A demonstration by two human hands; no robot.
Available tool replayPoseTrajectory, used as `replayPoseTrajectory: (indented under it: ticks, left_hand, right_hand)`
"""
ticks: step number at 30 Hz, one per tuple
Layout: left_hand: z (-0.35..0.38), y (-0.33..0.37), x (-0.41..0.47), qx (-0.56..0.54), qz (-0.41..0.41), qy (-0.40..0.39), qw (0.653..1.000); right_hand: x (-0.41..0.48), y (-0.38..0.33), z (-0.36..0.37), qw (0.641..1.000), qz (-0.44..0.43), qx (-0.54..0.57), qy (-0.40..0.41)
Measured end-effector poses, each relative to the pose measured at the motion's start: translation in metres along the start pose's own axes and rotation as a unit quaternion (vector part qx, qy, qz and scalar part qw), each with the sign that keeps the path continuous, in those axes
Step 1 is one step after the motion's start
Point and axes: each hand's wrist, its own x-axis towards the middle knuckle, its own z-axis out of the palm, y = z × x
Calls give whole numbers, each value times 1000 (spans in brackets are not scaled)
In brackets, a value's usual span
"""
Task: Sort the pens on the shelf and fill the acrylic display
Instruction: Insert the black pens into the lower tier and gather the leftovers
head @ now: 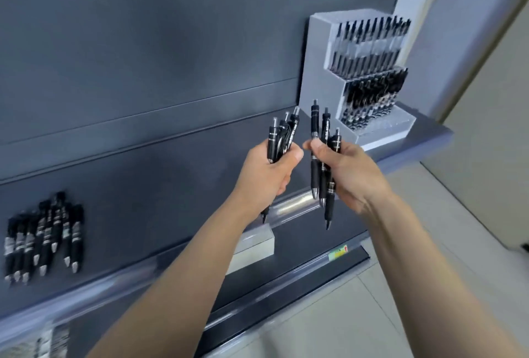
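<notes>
Dark grey shelf against a matching back panel, both hands raised in front of it.
Left hand curls its fingers round a bundle of black pens, clicker ends up; right hand pinches three black click pens between thumb and curled fingers. Tiered acrylic display, holding two rows of pens, stands at the shelf's right end; loose pens lie far left.

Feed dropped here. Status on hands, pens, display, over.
Left hand grips a bunch of black pens, right hand grips three pens. Acrylic display at right end of shelf, two tiers stocked. Loose pens lie at left. Nothing in the way.
</notes>
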Motion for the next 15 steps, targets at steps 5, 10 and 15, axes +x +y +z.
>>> replayPoseTrajectory:
  ticks: [5, 10, 15]
  left_hand:
    - [71, 12, 32, -15, -8, -9, 1000]
    - [109, 7, 70, -38, -32, -39, 998]
    - [129, 1, 113, -64, -39, -76, 994]
  right_hand:
    - [12, -1, -75, 998, -21, -22, -58]
    - [29, -5, -120, 992, -20, -87, -87]
    - [63, -11, -151, 976, -28, -164, -141]
